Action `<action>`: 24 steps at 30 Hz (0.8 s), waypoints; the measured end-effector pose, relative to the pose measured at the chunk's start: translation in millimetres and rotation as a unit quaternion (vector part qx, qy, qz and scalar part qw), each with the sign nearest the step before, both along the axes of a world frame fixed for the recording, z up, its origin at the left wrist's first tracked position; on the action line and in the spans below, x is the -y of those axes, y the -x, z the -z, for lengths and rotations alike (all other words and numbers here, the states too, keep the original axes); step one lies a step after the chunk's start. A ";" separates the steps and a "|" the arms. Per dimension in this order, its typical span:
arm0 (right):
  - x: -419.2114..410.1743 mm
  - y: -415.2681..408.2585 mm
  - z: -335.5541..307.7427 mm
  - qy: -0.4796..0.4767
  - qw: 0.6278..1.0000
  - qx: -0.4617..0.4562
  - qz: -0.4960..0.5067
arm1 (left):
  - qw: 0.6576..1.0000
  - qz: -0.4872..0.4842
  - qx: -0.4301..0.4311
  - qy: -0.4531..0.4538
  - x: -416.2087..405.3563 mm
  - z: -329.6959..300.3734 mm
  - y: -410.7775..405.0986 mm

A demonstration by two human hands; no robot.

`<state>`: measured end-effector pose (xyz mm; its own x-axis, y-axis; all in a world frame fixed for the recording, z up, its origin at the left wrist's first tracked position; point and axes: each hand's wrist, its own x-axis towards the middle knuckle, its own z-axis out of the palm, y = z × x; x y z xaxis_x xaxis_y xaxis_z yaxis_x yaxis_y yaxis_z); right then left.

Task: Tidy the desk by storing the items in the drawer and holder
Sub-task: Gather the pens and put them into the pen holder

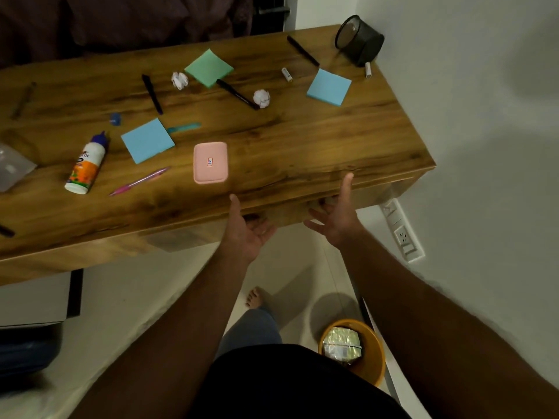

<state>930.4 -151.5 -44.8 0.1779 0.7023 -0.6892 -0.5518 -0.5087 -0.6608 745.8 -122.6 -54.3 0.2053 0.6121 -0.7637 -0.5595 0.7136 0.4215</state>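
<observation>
Both hands reach under the front edge of the wooden desk (302,140), left hand (248,231) and right hand (335,219) palm-up, fingers curling beneath at the drawer (284,214); the grasp is hidden. A pink case (210,162) lies just beyond them, the mesh holder (359,40) at the far corner.

Left hand (246,234), right hand (338,219): palms up, fingers spread.
</observation>
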 end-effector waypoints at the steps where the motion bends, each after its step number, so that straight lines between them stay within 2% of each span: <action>1: -5.3 0.4 -0.5 -0.001 1.000 -0.003 0.001 | 1.000 -0.001 0.002 -0.006 -4.5 1.1 -0.3; 6: -10.8 1.4 -2.1 0.001 1.000 0.005 -0.012 | 1.000 0.011 -0.001 -0.018 -6.5 3.7 -3.1; 14: 8.9 -4.3 -14.5 0.009 0.996 0.046 -0.082 | 0.995 0.069 -0.059 -0.044 13.1 -10.0 -0.2; 24: 36.0 21.7 -43.4 -0.054 0.984 0.095 -0.138 | 0.976 0.102 -0.150 -0.120 38.8 -53.3 3.2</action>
<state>908.7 -187.5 -1.5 0.0891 0.8095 -0.5803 -0.2629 -0.5428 -0.7977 742.5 -161.4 -0.9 0.1301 0.7511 -0.6473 -0.2424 0.6571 0.7138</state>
